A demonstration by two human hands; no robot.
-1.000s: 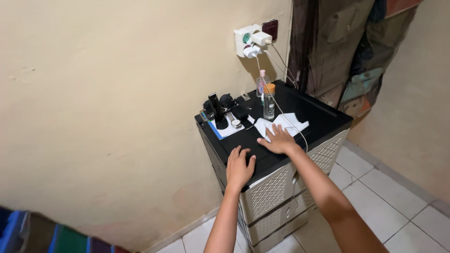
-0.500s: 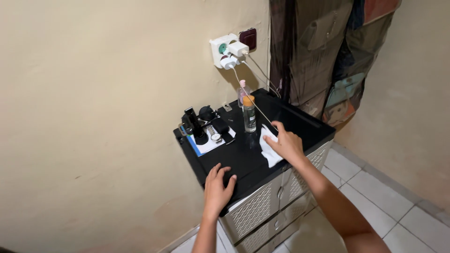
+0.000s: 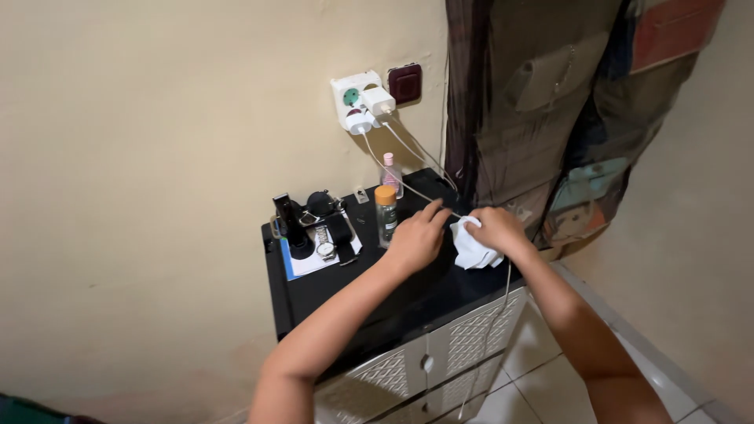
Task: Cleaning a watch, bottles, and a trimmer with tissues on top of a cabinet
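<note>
White cloth (image 3: 473, 250) lies bunched on the black cabinet top (image 3: 345, 286) right of the orange-capped bottle (image 3: 386, 216), right hand (image 3: 495, 229) closed over it, while left hand (image 3: 416, 239) pinches the charger cable (image 3: 408, 184) aside, best held clear of the bottle.

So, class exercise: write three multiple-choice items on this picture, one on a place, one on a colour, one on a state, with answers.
1. Where does the white cloth lie?
A. on the black cabinet top
B. on the floor
C. on the wall socket

2. What colour is the cap of the clear bottle?
A. blue
B. orange
C. black

3. What is the left hand doing?
A. gripping the bottle
B. hanging at the person's side
C. reaching over the cabinet top, fingers at the white cable

Answers: 1 A, the right hand presses it on the top; 2 B, the cap is orange; 3 C, the fingers meet the cable beside the bottle.
</note>
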